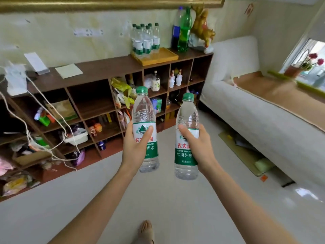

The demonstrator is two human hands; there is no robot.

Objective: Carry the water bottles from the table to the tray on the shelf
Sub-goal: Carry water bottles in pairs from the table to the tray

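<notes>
My left hand (136, 147) grips one water bottle (144, 124) upright; right hand (198, 147) grips another bottle (186, 136), both over the floor. Tray (158, 57) w/ six bottles (145, 39) sits near the shelf (98, 71) top's right end.

I see both bare forearms reaching forward, side by side and apart. My left hand (136, 147) wraps a clear plastic water bottle with a green cap and green label (143, 120), thumb across the label. My right hand (198, 147) grips a second clear green-capped water bottle (187, 120) likewise. Both wrists are straight, the bottles upright. One bare foot (146, 231) shows below.
</notes>
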